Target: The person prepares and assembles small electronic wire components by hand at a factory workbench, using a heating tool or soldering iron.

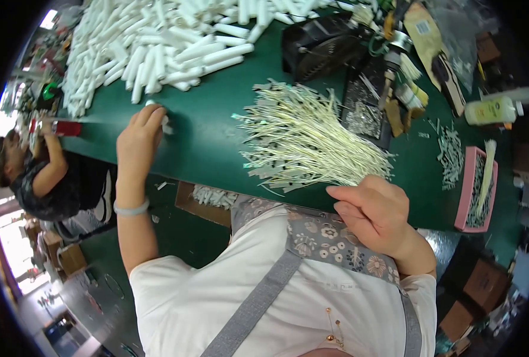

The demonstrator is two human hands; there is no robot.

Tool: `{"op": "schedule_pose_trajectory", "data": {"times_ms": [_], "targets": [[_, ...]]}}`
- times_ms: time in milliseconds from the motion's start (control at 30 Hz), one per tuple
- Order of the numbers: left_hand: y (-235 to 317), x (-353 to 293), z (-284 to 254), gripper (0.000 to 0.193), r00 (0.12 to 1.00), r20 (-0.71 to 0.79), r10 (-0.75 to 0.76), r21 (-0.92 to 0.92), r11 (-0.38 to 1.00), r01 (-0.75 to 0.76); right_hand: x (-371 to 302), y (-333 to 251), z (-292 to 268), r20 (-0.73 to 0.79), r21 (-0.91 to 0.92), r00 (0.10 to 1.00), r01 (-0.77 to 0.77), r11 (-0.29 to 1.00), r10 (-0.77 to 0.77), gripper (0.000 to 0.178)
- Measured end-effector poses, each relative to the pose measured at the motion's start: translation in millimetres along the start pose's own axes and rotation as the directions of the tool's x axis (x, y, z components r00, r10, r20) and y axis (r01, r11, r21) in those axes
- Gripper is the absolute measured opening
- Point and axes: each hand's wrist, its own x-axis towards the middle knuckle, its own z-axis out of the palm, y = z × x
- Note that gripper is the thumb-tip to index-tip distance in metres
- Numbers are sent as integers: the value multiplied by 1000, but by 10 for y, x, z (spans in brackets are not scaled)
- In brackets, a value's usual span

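Note:
My left hand (141, 132) reaches over the green table with its fingers curled together. White plastic shows at its fingertips, seemingly a small white tube (167, 125); the hand covers most of it. Just beyond lies a large heap of white tubes (181, 56). At the table's near edge my right hand (376, 211) is closed, thumb and index finger close together. Whatever those fingers hold, if anything, is hidden. Close by, a fanned bundle of thin pale yellow wires (318, 134) lies on the table, its ends spread to the left.
A black fan-like device (324, 44) and a black tray of small metal parts (362, 116) stand behind the wires. Rightward are a pink box (465, 202), a plastic bottle (490, 112) and loose metal pieces (450, 154). An open carton (202, 205) sits below the edge. A person (44, 172) sits at left.

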Motion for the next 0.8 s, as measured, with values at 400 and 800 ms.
{"op": "schedule_pose_trajectory", "data": {"times_ms": [400,800], "targets": [[1423,378,-402,31,977,98,191,-969,242,50,-155,201,79,44,-130,999,33,991,-28,34],[1054,411,82,17,991,90,96,-691,723,-7,-194,346,64,-14,15,972,-236,972,237,33]]}}
